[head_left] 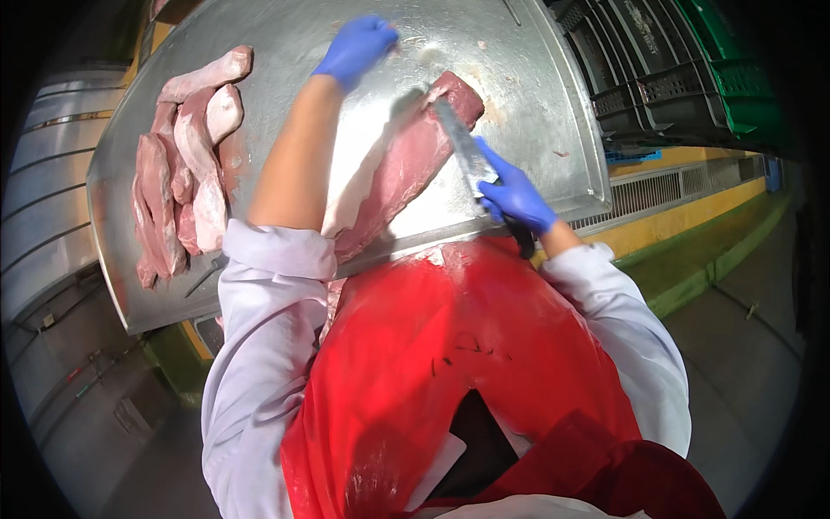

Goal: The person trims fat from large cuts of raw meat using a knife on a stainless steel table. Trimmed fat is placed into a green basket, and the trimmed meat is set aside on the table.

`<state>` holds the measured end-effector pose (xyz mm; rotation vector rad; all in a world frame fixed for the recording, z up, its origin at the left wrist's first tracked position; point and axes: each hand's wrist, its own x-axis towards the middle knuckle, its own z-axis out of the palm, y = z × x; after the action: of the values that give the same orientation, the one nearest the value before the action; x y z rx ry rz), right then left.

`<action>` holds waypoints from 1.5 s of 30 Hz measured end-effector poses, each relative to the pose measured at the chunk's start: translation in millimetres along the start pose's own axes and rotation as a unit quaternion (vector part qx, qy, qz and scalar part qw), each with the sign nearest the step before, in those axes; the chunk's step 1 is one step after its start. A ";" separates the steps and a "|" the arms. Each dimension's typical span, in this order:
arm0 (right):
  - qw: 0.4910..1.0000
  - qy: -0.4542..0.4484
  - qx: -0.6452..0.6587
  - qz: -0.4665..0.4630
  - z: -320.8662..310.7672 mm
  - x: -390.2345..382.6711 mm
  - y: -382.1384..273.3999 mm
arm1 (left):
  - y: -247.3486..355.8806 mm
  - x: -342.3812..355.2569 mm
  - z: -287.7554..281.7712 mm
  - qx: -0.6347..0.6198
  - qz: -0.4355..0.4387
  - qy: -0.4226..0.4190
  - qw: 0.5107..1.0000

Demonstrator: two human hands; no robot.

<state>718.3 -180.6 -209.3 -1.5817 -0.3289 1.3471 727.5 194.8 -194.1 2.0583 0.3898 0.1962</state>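
A long piece of raw pink meat [399, 177] with a pale fat edge lies slantwise on the metal table, its near end at the table's front edge. My right hand [516, 192], in a blue glove, is wrapped round the handle of a knife [464, 143]. The blade's tip end touches the meat near its far end. Beyond the meat and to its left, my blue-gloved left hand [359, 48] is closed and raised off the meat. A tiny pale bit shows at its fingers, too small to name.
Several long strips of meat [201, 160] are heaped on the left of the metal table [536, 104], near a thin dark tool [204, 280]. Black crates [648, 73] and a green crate [735, 82] stand beyond its right edge. Small scraps dot the tabletop.
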 end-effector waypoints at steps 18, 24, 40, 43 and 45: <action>0.990 0.078 0.036 -0.115 35.5 105.1 -9.6 | -109.2 -66.7 44.5 -0.197 -0.206 -0.078 0.955; 0.993 -0.010 -0.100 -0.059 48.0 129.5 -29.9 | -64.3 -70.3 52.3 -0.194 -0.192 -0.063 0.960; 0.987 -0.118 -0.113 0.004 42.1 43.4 -28.2 | -28.5 -87.1 40.7 -0.334 -0.101 -0.025 0.937; 0.988 -0.083 -0.128 -0.024 57.1 95.3 -25.6 | -15.0 -92.5 38.3 -0.293 -0.041 -0.033 0.955; 0.985 -0.068 -0.153 -0.035 63.9 112.0 -30.3 | -12.5 -93.2 39.8 -0.323 -0.047 -0.016 0.945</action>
<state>713.3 -52.9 -244.3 -1.7135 -0.6972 1.4019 649.7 135.0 -222.6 1.3921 0.3446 0.2008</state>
